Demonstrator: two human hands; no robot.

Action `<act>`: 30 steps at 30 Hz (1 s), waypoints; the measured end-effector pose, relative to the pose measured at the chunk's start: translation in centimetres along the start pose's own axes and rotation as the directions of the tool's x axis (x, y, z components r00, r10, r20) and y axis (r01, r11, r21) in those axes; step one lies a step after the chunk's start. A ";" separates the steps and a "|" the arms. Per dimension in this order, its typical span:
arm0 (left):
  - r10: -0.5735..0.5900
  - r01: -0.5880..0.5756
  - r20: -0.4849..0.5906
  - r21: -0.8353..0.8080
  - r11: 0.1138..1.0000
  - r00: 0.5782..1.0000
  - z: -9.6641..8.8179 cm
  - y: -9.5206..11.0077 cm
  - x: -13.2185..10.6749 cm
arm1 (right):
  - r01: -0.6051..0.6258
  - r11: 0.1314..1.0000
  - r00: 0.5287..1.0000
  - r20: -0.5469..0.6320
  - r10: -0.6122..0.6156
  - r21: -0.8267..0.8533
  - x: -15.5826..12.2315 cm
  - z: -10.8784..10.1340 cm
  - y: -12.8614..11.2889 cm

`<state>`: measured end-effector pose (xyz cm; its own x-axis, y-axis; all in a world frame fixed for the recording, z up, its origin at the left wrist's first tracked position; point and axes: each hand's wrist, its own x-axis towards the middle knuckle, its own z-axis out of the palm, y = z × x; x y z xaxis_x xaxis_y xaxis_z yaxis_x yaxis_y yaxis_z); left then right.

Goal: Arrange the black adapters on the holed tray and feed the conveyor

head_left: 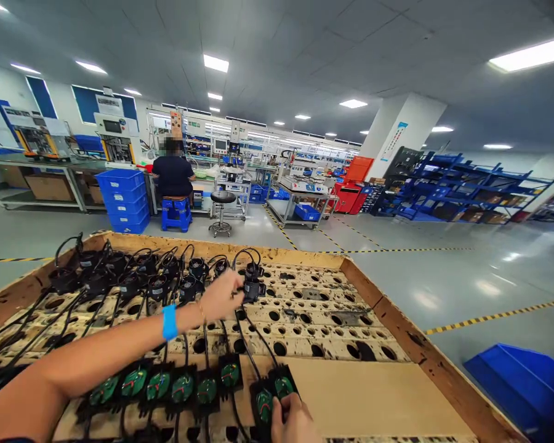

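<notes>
My left hand (224,295), with a blue band (169,322) on its wrist, reaches across the wooden tray to a black round motor-like unit (253,290). Motion smears its fingers, so whether they grip the unit cannot be told. At the tray's near side, my right hand (295,423) pinches the edge of a black square housing with a green circuit board (284,386) between thumb and finger. A second housing with a green board (264,406) lies against it on the left. Black cables (261,338) run from the housings toward the far units.
The wooden tray (378,301) has rows of round holes and a raised rim. More black units (158,286) and green-board housings (182,387) line its left part. A cardboard sheet (351,394) covers the near right. A blue bin (521,387) stands right. A seated person (173,175) works beyond.
</notes>
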<state>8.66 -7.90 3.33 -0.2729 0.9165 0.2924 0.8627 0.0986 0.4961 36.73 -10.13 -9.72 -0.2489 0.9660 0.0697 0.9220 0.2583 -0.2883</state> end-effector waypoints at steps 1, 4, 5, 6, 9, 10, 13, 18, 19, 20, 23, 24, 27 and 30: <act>0.061 -0.063 0.156 0.005 0.998 0.986 0.5 0.8 -2.8 | -0.006 1.000 0.999 0.048 0.006 -0.003 0.0 -1.0 -0.4; 0.086 -0.152 0.516 0.088 0.984 0.852 2.6 2.6 -9.3 | -0.026 1.000 0.986 0.162 0.028 -0.010 -0.1 -4.0 -1.7; 0.060 -0.155 0.552 0.127 0.980 0.832 3.2 3.0 -10.7 | -0.038 0.999 0.982 0.183 0.040 -0.012 -0.1 -4.8 -2.1; 0.040 -0.150 0.550 0.156 0.976 0.834 3.8 3.3 -11.7 | -0.056 0.998 0.980 0.191 0.057 -0.013 -0.1 -5.4 -2.5; 0.020 -0.113 0.510 0.151 0.982 0.860 4.8 3.5 -12.9 | -0.086 0.996 0.980 0.182 0.086 -0.009 -0.1 -6.1 -3.4; 0.031 -0.107 0.511 0.120 0.987 0.859 4.9 3.5 -13.1 | -0.089 0.996 0.981 0.170 0.089 -0.008 -0.1 -6.0 -3.7; 0.033 -0.065 0.511 0.045 0.997 0.859 4.6 3.3 -13.3 | -0.081 0.997 0.985 0.149 0.082 -0.011 -0.1 -4.9 -5.0; 0.244 -0.236 0.461 -0.076 0.969 0.853 6.2 3.1 -12.2 | -0.027 1.000 0.987 0.157 0.027 -0.001 -0.7 -3.2 -5.6; 0.345 -0.318 0.483 -0.140 0.938 0.805 6.9 3.0 -11.8 | 0.014 1.000 0.983 0.183 -0.018 0.026 -0.7 -3.4 -5.0; 0.426 -0.381 0.500 -0.195 0.904 0.754 7.7 2.8 -11.4 | 0.065 0.996 0.974 0.215 -0.076 0.058 -0.6 -3.9 -4.3; 0.508 -0.453 0.486 -0.236 0.860 0.711 9.7 2.3 -10.9 | 0.195 0.976 0.940 0.268 -0.213 0.092 0.9 -6.8 -2.7; 0.510 -0.461 0.467 -0.224 0.859 0.723 10.1 2.1 -10.9 | 0.213 0.974 0.943 0.245 -0.224 0.073 2.0 -8.1 -2.7; 0.520 -0.487 0.405 -0.191 0.852 0.752 11.5 1.5 -11.4 | 0.306 0.948 0.949 0.045 -0.311 0.089 7.2 -11.7 -5.4; 0.568 -0.559 0.348 -0.136 0.818 0.746 14.2 0.3 -11.4 | 0.524 0.831 0.851 -0.120 -0.511 0.184 14.8 -12.9 -11.2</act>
<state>18.04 -12.79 -11.50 0.4348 0.8745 0.2150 0.8002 -0.4847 0.3530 26.59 1.35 6.85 -0.6472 0.6915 0.3209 0.5813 0.7200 -0.3790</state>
